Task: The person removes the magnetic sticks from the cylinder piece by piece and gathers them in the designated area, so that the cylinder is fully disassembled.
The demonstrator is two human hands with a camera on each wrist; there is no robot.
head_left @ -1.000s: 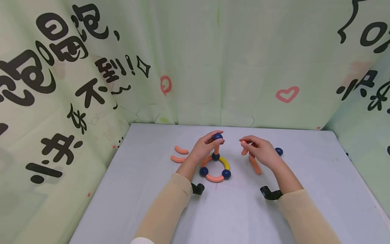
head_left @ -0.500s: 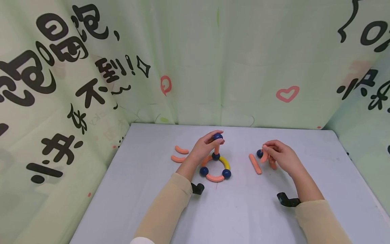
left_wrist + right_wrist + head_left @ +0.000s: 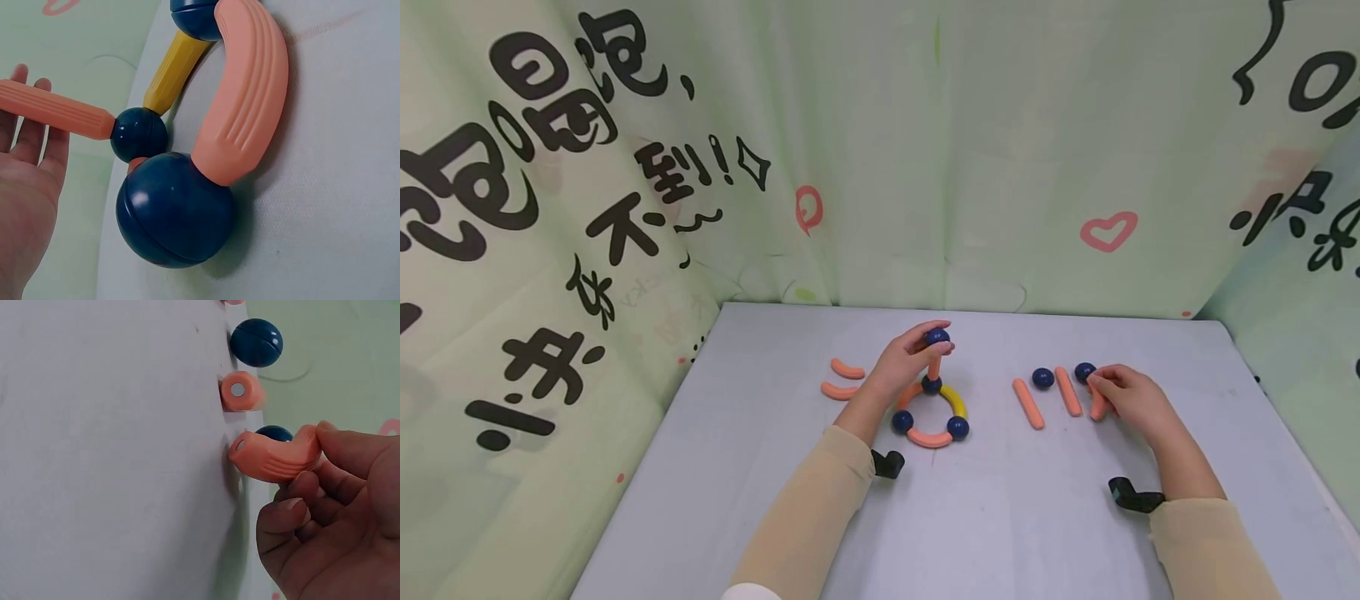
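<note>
On the white table lies a ring of curved magnetic sticks, orange (image 3: pixel 929 438) and yellow (image 3: pixel 955 402), joined by dark blue balls (image 3: pixel 957 428). An orange stick (image 3: pixel 56 109) stands upright on the ring's far ball (image 3: pixel 139 134). My left hand (image 3: pixel 901 360) holds the blue ball (image 3: pixel 937 336) on top of that stick; the left wrist view leaves this top ball out. Off to the right, my right hand (image 3: pixel 1131 398) pinches a curved orange stick (image 3: pixel 275 456) by one end between thumb and fingers. Just beyond it is a loose blue ball (image 3: pixel 1084 372).
Two straight orange sticks (image 3: pixel 1028 404) and another blue ball (image 3: pixel 1042 378) lie between the ring and my right hand. Two curved orange sticks (image 3: pixel 847 369) lie left of my left hand. A printed curtain (image 3: pixel 880 167) stands behind the table.
My right hand has moved right, away from the ring, carrying the curved orange stick past the loose balls and straight sticks. My left hand keeps its hold on the top ball.
</note>
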